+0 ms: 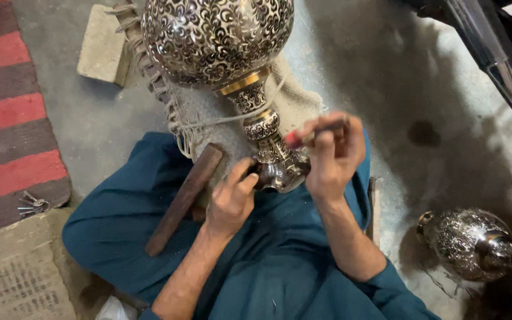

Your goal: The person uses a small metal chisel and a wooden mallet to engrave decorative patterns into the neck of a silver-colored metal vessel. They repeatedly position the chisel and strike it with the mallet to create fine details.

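A large engraved metal vase (217, 38) with black and silver scrollwork lies across my lap, its narrow neck pointing toward me. My left hand (232, 198) grips the neck's flared mouth (280, 169) and steadies it. My right hand (330, 151) is closed on a small dark tool with a red tip (303, 137), held against the neck just above the mouth. A wooden stick (184, 198) rests on my teal-clad left leg, beside the left hand.
A beige fringed cloth (294, 98) lies under the vase. A second engraved vase (472, 243) lies on the dusty floor at right. A red striped rug (7, 112) and keys (32, 204) are at left, with a stone block (102, 44) above.
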A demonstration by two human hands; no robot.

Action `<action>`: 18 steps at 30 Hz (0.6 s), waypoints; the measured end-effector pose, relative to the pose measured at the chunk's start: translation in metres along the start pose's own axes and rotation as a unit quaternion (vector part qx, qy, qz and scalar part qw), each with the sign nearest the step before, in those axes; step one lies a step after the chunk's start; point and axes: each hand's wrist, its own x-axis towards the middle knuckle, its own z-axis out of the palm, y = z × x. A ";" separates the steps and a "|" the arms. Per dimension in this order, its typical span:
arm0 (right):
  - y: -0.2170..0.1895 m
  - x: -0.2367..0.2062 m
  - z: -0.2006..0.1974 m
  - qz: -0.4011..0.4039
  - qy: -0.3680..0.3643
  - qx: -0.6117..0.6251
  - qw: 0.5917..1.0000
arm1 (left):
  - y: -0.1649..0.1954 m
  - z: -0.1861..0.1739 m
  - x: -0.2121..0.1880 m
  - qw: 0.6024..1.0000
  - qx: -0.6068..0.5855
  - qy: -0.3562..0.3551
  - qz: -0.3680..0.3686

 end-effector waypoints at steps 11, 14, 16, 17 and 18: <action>-0.022 0.007 -0.006 0.113 -0.083 -0.183 0.973 | 0.015 -0.085 0.013 0.978 0.129 -0.061 -0.153; -0.022 0.006 -0.003 0.103 -0.113 -0.197 0.968 | -0.005 -0.107 0.005 0.955 0.106 -0.124 -0.246; -0.023 0.006 0.000 0.089 -0.139 -0.204 0.965 | -0.018 -0.118 -0.002 0.862 -0.007 -0.245 -0.443; -0.023 0.006 0.002 0.084 -0.142 -0.213 0.963 | -0.021 -0.119 -0.005 0.791 -0.063 -0.298 -0.531; -0.024 0.006 0.004 0.075 -0.143 -0.223 0.961 | -0.022 -0.119 -0.008 0.822 -0.065 -0.263 -0.501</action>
